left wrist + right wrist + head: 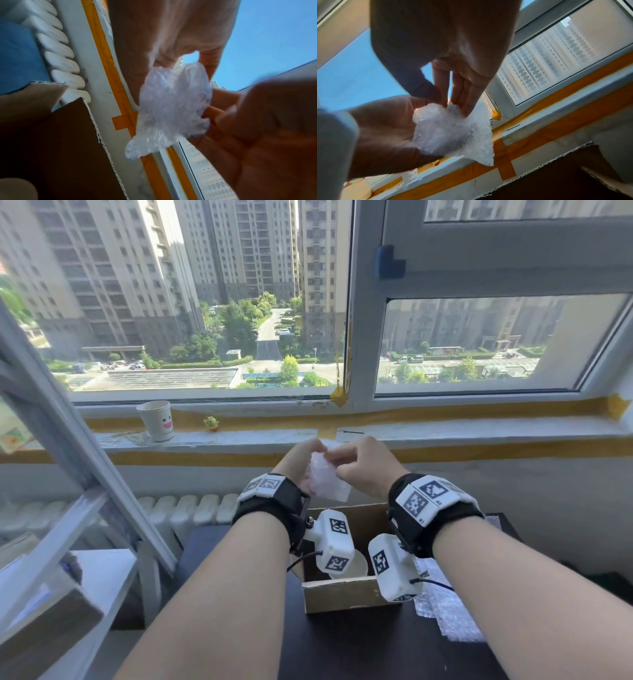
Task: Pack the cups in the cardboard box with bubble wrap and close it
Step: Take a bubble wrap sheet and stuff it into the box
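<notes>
1. So: both hands are raised above the open cardboard box [342, 594], working one crumpled piece of bubble wrap [327, 479] between them.
2. Left hand [298, 462] cups the wrap from the left, fingers curled around it.
3. Right hand [359, 465] pinches the wrap's top edge with thumb and fingertips [462, 102]; wrist views confirm contact on both sides.
4. Lower corner of the wrap hangs free below the hands, directly over the box.
5. Box sits on the dark counter [376, 645] under the wrists, flaps up. A white cup [356, 568] stands inside it, mostly hidden by the wrist cameras.
6. More bubble wrap sheet [445, 607] lies flat on the counter just right of the box, below the right forearm.
7. Ahead of the hands, on the windowsill [479, 429]: a paper cup with a smiley face [157, 420] off to the left, a small yellow toy [211, 423] beside it.
</notes>
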### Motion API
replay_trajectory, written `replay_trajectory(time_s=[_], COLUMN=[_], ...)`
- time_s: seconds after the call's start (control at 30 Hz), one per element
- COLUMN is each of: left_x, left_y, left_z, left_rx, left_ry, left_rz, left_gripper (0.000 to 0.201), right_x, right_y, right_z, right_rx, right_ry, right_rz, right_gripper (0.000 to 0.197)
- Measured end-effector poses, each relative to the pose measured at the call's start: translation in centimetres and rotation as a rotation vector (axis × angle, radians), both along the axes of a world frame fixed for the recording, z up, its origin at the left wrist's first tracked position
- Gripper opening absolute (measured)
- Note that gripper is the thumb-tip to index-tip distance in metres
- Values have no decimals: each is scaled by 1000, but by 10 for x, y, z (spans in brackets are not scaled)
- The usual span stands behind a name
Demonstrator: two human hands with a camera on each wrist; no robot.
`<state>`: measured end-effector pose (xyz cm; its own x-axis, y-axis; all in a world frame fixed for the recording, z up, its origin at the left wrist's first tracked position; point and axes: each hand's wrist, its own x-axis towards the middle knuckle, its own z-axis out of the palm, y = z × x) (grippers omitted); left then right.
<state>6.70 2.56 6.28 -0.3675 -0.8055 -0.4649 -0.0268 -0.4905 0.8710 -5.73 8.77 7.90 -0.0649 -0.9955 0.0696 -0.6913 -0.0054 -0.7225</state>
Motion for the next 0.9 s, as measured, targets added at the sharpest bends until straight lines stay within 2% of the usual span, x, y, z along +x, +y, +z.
replay_trajectory(time_s=[0.07,0.1,0.17,0.2,0.23,0.27,0.37,0.43,0.57,0.67,0.8,0.9], left_x=[4,6,9,10,11,11,11,11,12,10,4,2], left_y=[1,2,0,0,-1,0,2,4,8,9,6,6], left_z=[-5,-5,-9,-10,-11,-11,-11,-12,-16,-15,-10,-7], left_rx=[23,33,6,-11,-36,-64,-91,-61,24,15,-64,-32], left_ry=[-42,-45,8,50,82,106,154,135,4,16,20,54], left_rz=[-32,-15,1,-20,-49,-79,-139,-166,-215,-205,-147,-111], left_gripper=[43,46,31,29,31,36,44,43,42,32,25,31], right_x=[-4,-6,-12,-15,-17,-18,-19,-19,-22,-20,-18,-20], right_y=[0,-1,-3,-4,-5,-4,-1,0,2,3,0,1], right_z=[-3,-6,-12,-15,-19,-22,-28,-29,-29,-30,-34,-34], right_rx=[-14,-49,-103,-59,29,130,273,249,189,162,142,146], right_ry=[-82,-118,-169,-202,-265,-354,-631,-719,-766,-809,-987,-1091], right_rz=[-57,-119,-275,-317,-309,-275,-198,-200,-230,-245,-304,-325], right_gripper=[36,32,27,40,56,63,46,40,38,32,43,47])
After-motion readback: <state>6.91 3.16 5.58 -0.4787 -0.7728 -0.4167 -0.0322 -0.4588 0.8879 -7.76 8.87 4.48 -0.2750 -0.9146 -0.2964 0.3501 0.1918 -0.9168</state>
